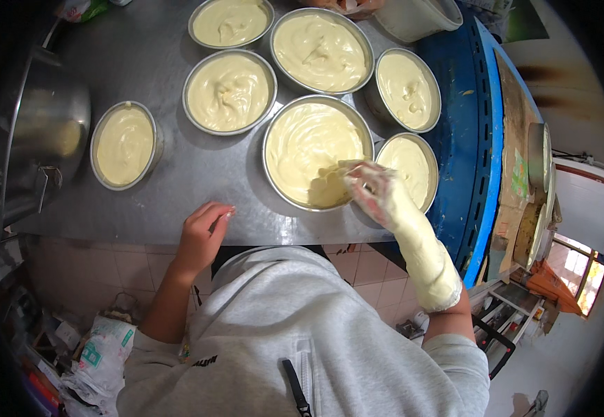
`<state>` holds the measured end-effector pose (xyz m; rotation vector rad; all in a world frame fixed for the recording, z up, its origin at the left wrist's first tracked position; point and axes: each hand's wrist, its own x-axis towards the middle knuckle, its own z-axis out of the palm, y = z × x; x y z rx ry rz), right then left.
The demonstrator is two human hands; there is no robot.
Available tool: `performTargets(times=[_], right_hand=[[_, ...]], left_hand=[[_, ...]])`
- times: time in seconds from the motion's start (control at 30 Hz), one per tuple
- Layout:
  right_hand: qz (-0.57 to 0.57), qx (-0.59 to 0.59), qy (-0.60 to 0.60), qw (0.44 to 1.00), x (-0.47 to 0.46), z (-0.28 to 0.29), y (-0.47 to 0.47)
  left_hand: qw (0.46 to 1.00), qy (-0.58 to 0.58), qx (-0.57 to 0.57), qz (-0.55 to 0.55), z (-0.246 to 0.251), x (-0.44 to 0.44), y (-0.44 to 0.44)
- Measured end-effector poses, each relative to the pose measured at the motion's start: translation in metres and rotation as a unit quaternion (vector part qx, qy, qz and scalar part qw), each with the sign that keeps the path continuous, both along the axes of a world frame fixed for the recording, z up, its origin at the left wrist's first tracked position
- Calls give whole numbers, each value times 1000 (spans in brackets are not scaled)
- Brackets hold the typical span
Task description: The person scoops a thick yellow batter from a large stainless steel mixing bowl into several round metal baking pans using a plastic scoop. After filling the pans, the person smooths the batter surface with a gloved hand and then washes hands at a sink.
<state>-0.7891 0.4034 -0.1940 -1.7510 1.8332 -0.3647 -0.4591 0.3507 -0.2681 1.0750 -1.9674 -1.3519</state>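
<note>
Pale batter coats my right hand (pixel 372 190) and forearm up to near the elbow. This hand is blurred over the right front rim of a large round metal pan (pixel 315 146) filled with pale yellow batter. I cannot make out how its fingertips are set. My left hand (pixel 205 232) hovers at the table's front edge, loosely curled, thumb tip against the fingers, with specks of batter on the tips and nothing held. A smaller filled pan (pixel 403 161) lies just beyond my right hand, partly hidden by it. Another small filled pan (pixel 125 146) stands alone at the left.
More batter-filled pans stand farther back, among them a large one (pixel 322 52) and a medium one (pixel 229 94). A big steel mixing bowl (pixel 46 135) is at the left of the metal table (pixel 177 177). A blue slotted metal unit (pixel 453 130) borders the right side.
</note>
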Motion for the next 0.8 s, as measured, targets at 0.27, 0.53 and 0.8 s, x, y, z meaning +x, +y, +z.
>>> performTargets(times=[0.27,0.53,0.8], right_hand=[[-341,-57,-695,630,-13,21,-14],[-263,-125,-781,553,-37,55,-32],[-293,-205,-314,879,-162,38,-96]], left_hand=[[1000,-10,-16,-7,0,-9,-4],[997,-65,-35,-31,1,-18,-7],[997,-79,11,-16,4,-27,-2]])
